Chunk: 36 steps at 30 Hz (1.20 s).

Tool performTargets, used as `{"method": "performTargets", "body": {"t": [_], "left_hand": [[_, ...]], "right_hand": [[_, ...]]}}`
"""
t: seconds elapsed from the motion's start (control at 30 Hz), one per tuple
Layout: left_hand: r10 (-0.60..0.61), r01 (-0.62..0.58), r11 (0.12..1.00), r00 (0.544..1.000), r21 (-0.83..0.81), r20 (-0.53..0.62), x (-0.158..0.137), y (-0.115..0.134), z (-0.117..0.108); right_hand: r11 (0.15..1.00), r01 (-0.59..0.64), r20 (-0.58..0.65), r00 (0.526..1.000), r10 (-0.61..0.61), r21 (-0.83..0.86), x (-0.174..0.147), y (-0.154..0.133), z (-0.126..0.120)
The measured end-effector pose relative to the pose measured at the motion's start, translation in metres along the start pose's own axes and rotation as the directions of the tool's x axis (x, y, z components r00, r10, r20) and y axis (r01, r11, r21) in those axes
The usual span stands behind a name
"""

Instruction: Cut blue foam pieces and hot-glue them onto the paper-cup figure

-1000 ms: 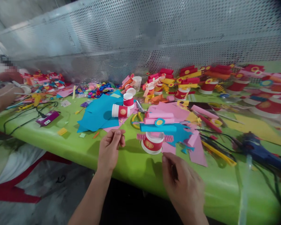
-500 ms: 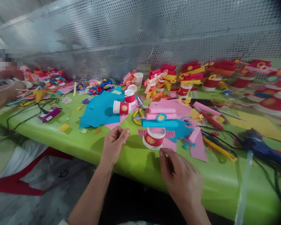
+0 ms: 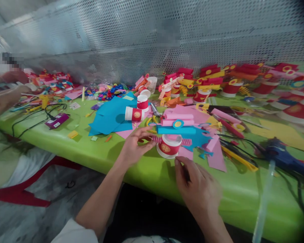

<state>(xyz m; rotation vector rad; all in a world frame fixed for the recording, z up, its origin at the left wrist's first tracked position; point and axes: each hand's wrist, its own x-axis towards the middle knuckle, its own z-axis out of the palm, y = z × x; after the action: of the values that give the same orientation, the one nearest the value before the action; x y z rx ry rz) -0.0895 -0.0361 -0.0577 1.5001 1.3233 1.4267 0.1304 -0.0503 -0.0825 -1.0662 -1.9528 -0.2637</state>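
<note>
A red and white paper cup (image 3: 170, 146) with a gold emblem stands near the table's front edge, its white rim at the bottom. Pink accordion-folded paper strips stick out from both sides, the left strip (image 3: 157, 139) and the right strip (image 3: 186, 141). My left hand (image 3: 136, 145) has its thumb and fingers closed around the outer end of the left strip. By the cup's lower right rim, my right hand (image 3: 199, 185) is closed, thumb and forefinger together; anything between them is hidden. Just behind the cup lie pink paper rolls (image 3: 178, 116) with a blue and yellow disc and a blue roll (image 3: 176, 130).
Two more cups (image 3: 134, 114) rest on blue paper (image 3: 106, 116). A glue gun (image 3: 281, 157) lies at right near a yellow cutter (image 3: 239, 158). Finished-looking cup figures (image 3: 202, 96) line the mesh wall (image 3: 152, 44). At left are a purple power block (image 3: 57, 121) and another person's arm (image 3: 5, 99).
My left hand has moved right and forward to the folded strip on the cup's left side. My right hand stays by the cup's rim. The view has shifted slightly.
</note>
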Motion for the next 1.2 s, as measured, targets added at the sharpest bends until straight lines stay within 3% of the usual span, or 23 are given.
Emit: {"method": "performTargets", "body": {"t": [0.37, 0.63, 0.83, 1.0, 1.2], "left_hand": [[-0.104, 0.099, 0.975, 0.994, -0.199, -0.015, -0.004, -0.001, 0.000], [-0.141, 0.130, 0.957, 0.990, -0.258, -0.028, -0.008, -0.003, -0.002], [-0.106, 0.101, 0.978, 0.994, -0.185, -0.019, -0.010, -0.002, -0.004], [-0.028, 0.028, 1.000, 1.000, 0.005, -0.009, -0.012, -0.001, -0.005], [-0.025, 0.018, 0.990, 0.999, 0.143, 0.046, -0.009, -0.005, 0.000]], "right_hand": [[0.994, -0.105, 0.019, 0.994, 0.105, -0.013, -0.002, 0.005, 0.002], [0.988, -0.148, 0.070, 0.986, 0.151, -0.053, -0.002, 0.005, 0.006], [0.981, -0.173, 0.104, 0.978, 0.181, -0.086, -0.002, 0.004, 0.008], [0.983, -0.131, 0.114, 0.983, 0.145, -0.128, 0.001, 0.002, 0.009], [0.981, -0.130, 0.163, 0.975, 0.154, -0.145, 0.003, -0.001, 0.007]]}}
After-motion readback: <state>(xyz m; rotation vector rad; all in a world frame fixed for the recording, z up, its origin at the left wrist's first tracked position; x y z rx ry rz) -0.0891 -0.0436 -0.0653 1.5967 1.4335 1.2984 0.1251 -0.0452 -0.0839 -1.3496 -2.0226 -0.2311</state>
